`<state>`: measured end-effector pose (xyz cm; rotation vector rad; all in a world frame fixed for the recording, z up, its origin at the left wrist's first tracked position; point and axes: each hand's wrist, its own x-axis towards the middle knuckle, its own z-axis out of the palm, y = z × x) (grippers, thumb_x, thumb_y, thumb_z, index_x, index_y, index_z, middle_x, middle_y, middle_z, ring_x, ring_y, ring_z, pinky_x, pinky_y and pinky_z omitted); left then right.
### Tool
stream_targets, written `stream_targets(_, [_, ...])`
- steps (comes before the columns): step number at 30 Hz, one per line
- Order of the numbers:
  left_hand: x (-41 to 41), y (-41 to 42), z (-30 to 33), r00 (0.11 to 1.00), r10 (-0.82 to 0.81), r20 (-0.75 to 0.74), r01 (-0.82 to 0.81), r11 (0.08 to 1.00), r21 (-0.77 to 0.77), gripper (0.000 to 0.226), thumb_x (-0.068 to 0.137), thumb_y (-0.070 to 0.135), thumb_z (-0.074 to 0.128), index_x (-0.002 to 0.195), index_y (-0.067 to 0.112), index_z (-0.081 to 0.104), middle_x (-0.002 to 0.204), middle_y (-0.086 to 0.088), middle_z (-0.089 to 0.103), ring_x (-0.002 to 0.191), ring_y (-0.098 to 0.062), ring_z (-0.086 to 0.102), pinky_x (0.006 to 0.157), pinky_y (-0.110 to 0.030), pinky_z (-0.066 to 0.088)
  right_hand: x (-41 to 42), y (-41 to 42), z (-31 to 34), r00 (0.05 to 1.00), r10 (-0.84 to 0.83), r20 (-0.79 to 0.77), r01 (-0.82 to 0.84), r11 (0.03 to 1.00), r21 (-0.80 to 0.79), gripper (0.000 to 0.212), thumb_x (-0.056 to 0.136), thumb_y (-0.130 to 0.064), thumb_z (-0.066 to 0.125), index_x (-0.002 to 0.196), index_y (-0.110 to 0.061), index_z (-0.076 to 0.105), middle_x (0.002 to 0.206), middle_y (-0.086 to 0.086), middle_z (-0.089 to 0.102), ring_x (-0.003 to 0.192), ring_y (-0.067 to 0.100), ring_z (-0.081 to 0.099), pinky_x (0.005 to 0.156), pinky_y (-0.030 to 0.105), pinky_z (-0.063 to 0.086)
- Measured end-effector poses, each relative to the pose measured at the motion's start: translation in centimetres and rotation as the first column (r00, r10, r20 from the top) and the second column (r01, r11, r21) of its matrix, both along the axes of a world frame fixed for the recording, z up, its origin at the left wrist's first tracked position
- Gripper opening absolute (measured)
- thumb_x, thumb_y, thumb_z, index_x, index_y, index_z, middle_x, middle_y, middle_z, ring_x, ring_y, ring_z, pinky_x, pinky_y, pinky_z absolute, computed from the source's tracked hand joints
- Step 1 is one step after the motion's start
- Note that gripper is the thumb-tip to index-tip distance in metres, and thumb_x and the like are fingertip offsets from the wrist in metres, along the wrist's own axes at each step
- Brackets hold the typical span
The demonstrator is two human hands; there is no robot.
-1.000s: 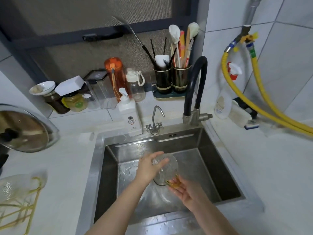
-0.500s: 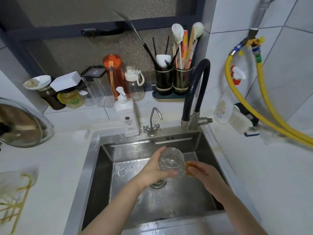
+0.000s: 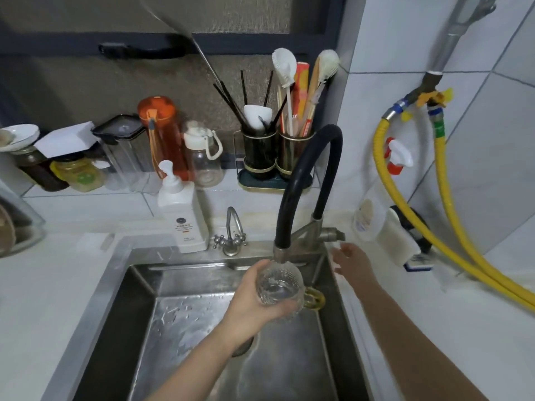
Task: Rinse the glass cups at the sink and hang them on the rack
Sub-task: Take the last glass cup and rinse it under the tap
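Legible text: none. White pump bottle, on worktop behind sink: round dark logo, an orange line and small dark lines of print below, all too small to read. Clear spray bottle, right of tap: pale label, print blurred. Yellow-lidded jar, far left: green label, illegible.

**Cup under spout**

Left hand grips textured glass cup, amber handle to the right, directly beneath black faucet spout over steel sink. Right hand, fingers loose, hovers just beside faucet lever.
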<state>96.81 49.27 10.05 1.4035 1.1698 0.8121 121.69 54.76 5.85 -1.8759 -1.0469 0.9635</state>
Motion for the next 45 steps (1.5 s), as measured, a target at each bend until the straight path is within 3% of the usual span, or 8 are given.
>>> stream_targets(12, [0.4,1.2,-1.4,0.997,0.029,-0.069,-0.029,1.0,-0.003,0.082,0.059,0.025,0.089,0.124,0.038,0.041,0.123,0.021,0.054,0.112,0.018,0.048,0.085,0.004,0.034,1.5,4.9,-2.6,0.966,-0.138,0.219,0.123,0.989,0.082,0.027,0.096,-0.011,0.046,0.087,0.009,0.062,0.088,0.024,0.065,0.085,0.039,0.062,0.082,0.05,0.05])
stream_targets(19, [0.6,0.9,-2.2,0.998,0.031,-0.056,-0.033,0.999,-0.024,0.083,0.055,0.031,0.09,0.124,0.039,0.044,0.122,0.02,0.059,0.117,0.006,0.052,0.097,-0.013,0.037,2.2,5.2,-3.1,0.983,-0.162,0.083,0.156,0.985,0.071,0.023,0.096,-0.011,0.042,0.091,-0.009,0.065,0.091,0.014,0.068,0.086,0.03,0.062,0.088,0.047,0.049])
stream_targets(24, [0.8,0.9,-2.1,0.996,0.027,-0.087,-0.03,0.999,-0.025,0.089,0.051,0.046,0.089,0.127,0.043,0.042,0.124,0.022,0.058,0.118,0.004,0.052,0.102,-0.025,0.04,1.6,4.3,-1.1,0.985,-0.153,0.085,0.151,0.988,0.026,0.026,0.095,-0.014,0.048,0.073,-0.026,0.054,0.073,-0.002,0.056,0.067,0.017,0.052,0.061,0.009,0.045])
stream_targets(29, [0.4,0.9,-1.8,0.993,0.038,-0.11,-0.039,0.999,-0.003,0.08,0.05,0.047,0.086,0.116,0.047,0.041,0.124,0.021,0.046,0.115,0.012,0.046,0.095,-0.007,0.035,-1.6,-0.1,-0.8,0.99,-0.115,-0.077,0.121,0.99,0.075,0.011,0.091,-0.023,0.055,0.097,-0.014,0.059,0.095,0.014,0.066,0.09,0.032,0.064,0.08,0.042,0.052])
stream_targets(33, [-0.4,0.7,-2.0,0.988,0.087,-0.129,-0.088,0.996,-0.005,0.095,0.041,0.057,0.079,0.126,0.039,0.04,0.128,0.009,0.039,0.119,0.002,0.041,0.096,-0.003,0.031,-6.7,-6.1,1.7,0.98,0.047,-0.193,-0.019,0.989,0.145,0.01,0.09,-0.021,0.06,0.096,-0.027,0.065,0.091,-0.004,0.069,0.083,0.005,0.065,0.072,0.016,0.051])
stream_targets(36, [-1.3,0.6,-2.1,0.988,0.092,-0.123,-0.095,0.995,-0.013,0.092,0.044,0.053,0.081,0.124,0.039,0.038,0.13,0.007,0.04,0.121,0.002,0.042,0.092,0.0,0.031,-9.1,-8.2,1.9,0.968,0.158,-0.196,-0.138,0.984,0.114,0.013,0.091,-0.018,0.059,0.096,-0.026,0.068,0.093,-0.013,0.069,0.082,-0.008,0.064,0.071,0.009,0.049])
stream_targets(39, [-1.7,0.4,-1.9,0.995,0.034,-0.099,-0.038,0.998,-0.045,0.093,0.051,0.042,0.087,0.129,0.036,0.038,0.134,0.007,0.042,0.118,0.005,0.044,0.087,0.001,0.033,-9.6,-9.4,1.8,0.969,0.143,-0.203,-0.132,0.989,0.066,0.014,0.09,-0.018,0.06,0.094,-0.028,0.068,0.095,-0.007,0.071,0.092,0.01,0.067,0.087,0.028,0.052])
stream_targets(45, [-2.4,-1.0,-0.9,0.999,-0.033,0.015,0.034,0.994,-0.101,0.072,0.071,-0.007,0.075,0.127,0.017,0.037,0.109,0.019,0.049,0.085,0.03,0.051,0.073,0.001,0.042,-10.3,-11.4,2.1,0.982,0.103,-0.16,-0.102,0.995,0.012,0.007,0.09,-0.018,0.061,0.089,-0.021,0.067,0.084,-0.001,0.069,0.083,0.015,0.064,0.07,0.019,0.045])
